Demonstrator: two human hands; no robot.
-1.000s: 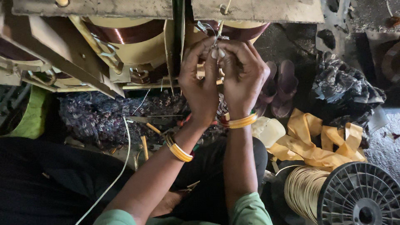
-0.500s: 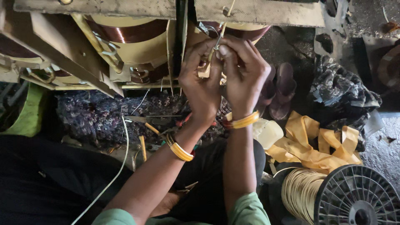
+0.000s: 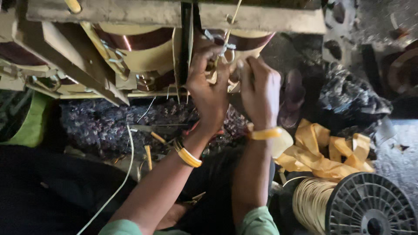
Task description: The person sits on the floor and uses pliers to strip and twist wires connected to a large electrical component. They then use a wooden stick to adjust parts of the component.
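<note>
Left hand (image 3: 209,93) and right hand (image 3: 259,89) raised side by side against the copper coil (image 3: 139,41), under the grey wooden bar (image 3: 130,13). Left grip pinched shut on a thin pale strip (image 3: 227,39) running up past the bar; right grip curled close beside it, fingertips (image 3: 241,65) at the same spot, hold unclear, cannot tell. Yellow bangles (image 3: 188,156) on both wrists. Lower right: crumpled yellow tape (image 3: 324,152) above a spool of pale cord (image 3: 348,204). Thin white wire (image 3: 126,174) trailing down at left.
</note>
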